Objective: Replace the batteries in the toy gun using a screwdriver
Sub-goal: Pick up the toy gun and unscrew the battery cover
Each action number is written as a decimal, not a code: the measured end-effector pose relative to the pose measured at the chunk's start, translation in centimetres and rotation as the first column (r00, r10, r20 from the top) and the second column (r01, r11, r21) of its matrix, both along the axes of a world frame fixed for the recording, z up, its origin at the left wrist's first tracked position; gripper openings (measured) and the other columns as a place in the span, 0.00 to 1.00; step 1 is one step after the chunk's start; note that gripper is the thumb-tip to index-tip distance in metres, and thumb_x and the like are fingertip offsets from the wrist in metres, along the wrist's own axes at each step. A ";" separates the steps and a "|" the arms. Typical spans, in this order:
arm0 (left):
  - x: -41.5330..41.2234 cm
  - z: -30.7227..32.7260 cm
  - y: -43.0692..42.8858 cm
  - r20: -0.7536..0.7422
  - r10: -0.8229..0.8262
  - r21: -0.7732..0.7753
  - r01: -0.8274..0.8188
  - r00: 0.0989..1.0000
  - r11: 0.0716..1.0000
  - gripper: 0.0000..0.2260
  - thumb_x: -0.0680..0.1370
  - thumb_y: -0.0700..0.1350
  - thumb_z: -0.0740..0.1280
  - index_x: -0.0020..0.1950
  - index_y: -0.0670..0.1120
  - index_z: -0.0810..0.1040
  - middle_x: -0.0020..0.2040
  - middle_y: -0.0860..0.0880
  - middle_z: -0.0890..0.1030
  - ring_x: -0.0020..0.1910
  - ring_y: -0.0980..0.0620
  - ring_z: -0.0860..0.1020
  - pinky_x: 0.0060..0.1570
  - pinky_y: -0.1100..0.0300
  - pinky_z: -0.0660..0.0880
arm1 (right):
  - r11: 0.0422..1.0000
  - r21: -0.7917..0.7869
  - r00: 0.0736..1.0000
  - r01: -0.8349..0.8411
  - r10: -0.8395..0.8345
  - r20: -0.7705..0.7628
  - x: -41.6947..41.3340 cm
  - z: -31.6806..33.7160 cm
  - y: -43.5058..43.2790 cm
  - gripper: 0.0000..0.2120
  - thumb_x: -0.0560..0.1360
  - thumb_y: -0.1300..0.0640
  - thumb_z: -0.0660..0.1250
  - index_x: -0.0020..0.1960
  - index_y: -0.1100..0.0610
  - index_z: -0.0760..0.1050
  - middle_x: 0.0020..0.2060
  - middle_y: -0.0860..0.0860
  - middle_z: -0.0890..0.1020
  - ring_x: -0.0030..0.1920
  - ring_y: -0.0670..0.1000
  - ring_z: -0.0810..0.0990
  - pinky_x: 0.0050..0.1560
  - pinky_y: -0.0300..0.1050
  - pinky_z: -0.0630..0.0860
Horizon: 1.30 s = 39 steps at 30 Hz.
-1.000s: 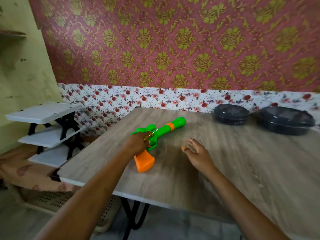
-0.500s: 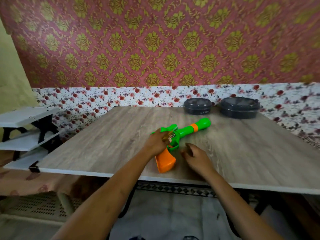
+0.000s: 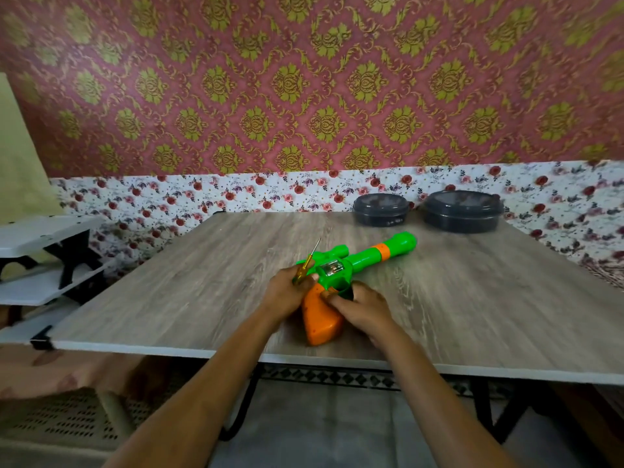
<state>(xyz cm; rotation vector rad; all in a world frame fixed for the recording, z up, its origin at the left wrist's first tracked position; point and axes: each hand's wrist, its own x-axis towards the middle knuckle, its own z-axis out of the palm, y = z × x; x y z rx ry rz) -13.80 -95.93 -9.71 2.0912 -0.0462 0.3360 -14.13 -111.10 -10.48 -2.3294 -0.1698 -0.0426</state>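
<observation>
The work seems to be at its beginning: the toy gun [image 3: 358,261] lies on its side on the table [image 3: 202,282], near the front edge, and looks closed. The left hand [image 3: 287,292] grips the screwdriver [image 3: 309,261], tip pointing up, and rests against the gun. The right hand [image 3: 361,309] curls its fingers around the part near the trigger. I think the next move is to find the cover's screw and put the tip into it. The gun is green plastic with an orange handle [image 3: 320,322].
</observation>
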 end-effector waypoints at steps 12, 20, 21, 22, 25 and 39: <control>4.2 2.2 -0.9 0.392 0.053 -0.197 0.028 0.918 0.980 0.15 0.77 0.44 0.66 0.64 0.45 0.75 0.58 0.49 0.74 0.54 0.54 0.76 0.54 0.54 0.77 | 0.680 0.659 0.923 -0.321 0.380 0.056 3.8 2.6 -0.8 0.36 0.74 0.65 0.66 0.68 0.39 0.49 0.52 0.50 0.81 0.50 0.44 0.80 0.44 0.40 0.79; 3.7 0.8 -1.4 0.561 0.058 -0.114 0.008 0.825 0.993 0.15 0.76 0.45 0.65 0.60 0.38 0.77 0.57 0.54 0.71 0.56 0.63 0.73 0.55 0.74 0.70 | 0.456 0.859 0.860 -0.233 0.508 -0.037 4.3 0.6 -0.1 0.19 0.70 0.74 0.64 0.55 0.56 0.75 0.43 0.51 0.85 0.46 0.48 0.83 0.47 0.42 0.80; 3.7 0.7 -1.4 0.587 0.069 -0.106 -0.007 0.807 0.994 0.15 0.76 0.46 0.64 0.59 0.40 0.78 0.59 0.53 0.70 0.57 0.59 0.74 0.56 0.70 0.72 | 0.446 0.862 0.863 -0.239 0.505 -0.022 4.4 0.6 -0.1 0.21 0.69 0.73 0.65 0.57 0.54 0.74 0.44 0.51 0.85 0.47 0.50 0.83 0.49 0.43 0.80; 3.7 0.5 -1.4 0.598 0.074 -0.104 -0.014 0.798 0.995 0.15 0.76 0.46 0.64 0.60 0.41 0.77 0.60 0.52 0.70 0.58 0.55 0.74 0.56 0.65 0.73 | 0.448 0.858 0.864 -0.252 0.503 -0.008 4.4 0.6 -0.1 0.23 0.69 0.72 0.65 0.59 0.53 0.72 0.45 0.52 0.85 0.48 0.50 0.83 0.50 0.44 0.79; 3.5 0.4 -1.2 0.607 0.096 -0.093 -0.050 0.789 0.994 0.16 0.77 0.48 0.63 0.61 0.41 0.77 0.61 0.52 0.69 0.60 0.54 0.73 0.56 0.57 0.75 | 0.501 0.804 0.871 -0.320 0.490 0.041 4.2 0.6 0.3 0.27 0.68 0.67 0.70 0.63 0.50 0.69 0.46 0.51 0.85 0.49 0.50 0.83 0.54 0.45 0.79; 0.3 -0.3 1.0 0.246 0.299 -0.106 -0.281 0.922 0.954 0.12 0.78 0.49 0.55 0.60 0.48 0.67 0.33 0.52 0.73 0.31 0.55 0.72 0.31 0.59 0.65 | 0.638 0.715 0.926 -0.286 0.376 0.035 4.7 1.0 -0.7 0.23 0.76 0.63 0.63 0.69 0.52 0.64 0.56 0.57 0.79 0.55 0.53 0.78 0.61 0.51 0.73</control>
